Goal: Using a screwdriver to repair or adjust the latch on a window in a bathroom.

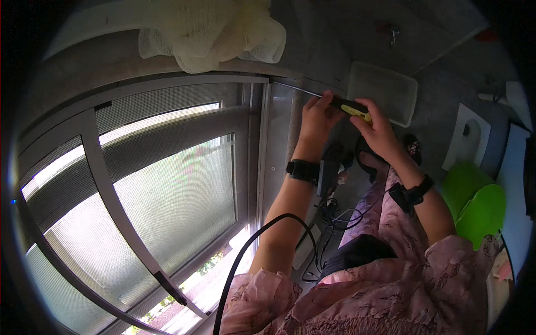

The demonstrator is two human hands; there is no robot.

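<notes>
both hnds (pixel 318 118) (pixel 378 127) on blk/ylw scrwdrvr (pixel 353 107)

1. There's a gap between the left hand (pixel 318 121) and right hand (pixel 376 128).
2. The screwdriver (pixel 354 108) blocks the window frame's (pixel 263 139) top right corner.
3. Bunched netting (pixel 212 33) hangs by its top edge.
4. A black cord (pixel 287 215) crosses the left arm (pixel 296 195).

Mesh cloth (pixel 209 33): cream, bunched at top
Tub (pixel 382 89): pale, rectangular, rounded corners
Floor fixture (pixel 475 142): white, dark hole
Green object (pixel 484 212): bright, rounded, at right
</notes>
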